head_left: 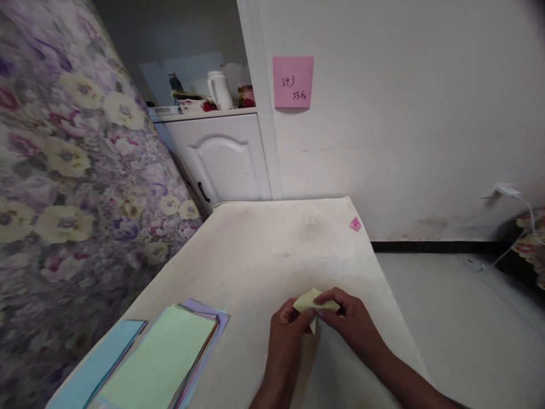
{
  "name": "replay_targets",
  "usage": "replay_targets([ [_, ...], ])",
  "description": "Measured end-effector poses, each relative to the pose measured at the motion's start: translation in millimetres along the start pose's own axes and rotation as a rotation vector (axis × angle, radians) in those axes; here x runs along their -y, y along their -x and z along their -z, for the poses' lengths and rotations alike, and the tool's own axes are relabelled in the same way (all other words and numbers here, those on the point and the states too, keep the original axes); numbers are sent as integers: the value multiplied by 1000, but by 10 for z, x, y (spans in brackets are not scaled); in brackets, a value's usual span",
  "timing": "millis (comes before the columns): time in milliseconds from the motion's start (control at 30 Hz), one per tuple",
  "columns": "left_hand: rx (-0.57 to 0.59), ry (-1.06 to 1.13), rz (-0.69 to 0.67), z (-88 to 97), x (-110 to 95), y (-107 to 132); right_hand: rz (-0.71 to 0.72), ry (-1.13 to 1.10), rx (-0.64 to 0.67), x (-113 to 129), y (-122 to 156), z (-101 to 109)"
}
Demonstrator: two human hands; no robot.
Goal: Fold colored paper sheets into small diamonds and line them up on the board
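Note:
A small piece of folded pale yellow paper (pixel 305 301) is held between my two hands, just above the front right part of the covered table. My left hand (pixel 290 322) pinches its left side, thumb toward the middle. On the right side, my right hand (pixel 343 309) grips the paper with thumb and forefinger. Both thumbs nearly meet at the paper's centre, and a pointed flap hangs below them. The fingers behind the paper are partly hidden.
On the table (pixel 255 244), a stack of coloured paper (pixel 166 352) lies front left, beside blue sheets (pixel 102 358). A small pink folded paper (pixel 355 224) sits near the far right corner. A floral curtain (pixel 85 170) borders the left; the wall (pixel 404 113) stands behind.

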State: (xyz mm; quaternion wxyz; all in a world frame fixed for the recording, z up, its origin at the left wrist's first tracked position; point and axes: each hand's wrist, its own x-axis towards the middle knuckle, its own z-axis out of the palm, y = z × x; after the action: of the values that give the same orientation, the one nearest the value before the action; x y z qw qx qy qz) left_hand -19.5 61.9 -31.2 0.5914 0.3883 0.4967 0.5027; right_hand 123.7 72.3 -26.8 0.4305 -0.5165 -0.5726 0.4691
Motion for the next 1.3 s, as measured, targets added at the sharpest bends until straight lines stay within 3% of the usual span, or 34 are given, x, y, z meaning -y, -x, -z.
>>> replay_targets([
  [367, -69, 57, -92, -41, 1, 18, 123, 76, -47, -70, -6, -12],
  [600, -86, -214, -93, 6, -4, 21, 230, 158, -38, -49, 8, -4],
  [900, -116, -411, -299, 18, -44, 14, 296, 277, -41, -75, 13, -5],
  [1033, -121, -460, -283, 12, -46, 18, 314, 366, -60, -84, 24, -6],
  [1167, -52, -423, -206, 17, -23, 8, 316, 416, -76, -64, 19, 11],
  [1300, -61, -482, -196, 30, -37, 5, 258, 359, -72, -49, -1, 28],
])
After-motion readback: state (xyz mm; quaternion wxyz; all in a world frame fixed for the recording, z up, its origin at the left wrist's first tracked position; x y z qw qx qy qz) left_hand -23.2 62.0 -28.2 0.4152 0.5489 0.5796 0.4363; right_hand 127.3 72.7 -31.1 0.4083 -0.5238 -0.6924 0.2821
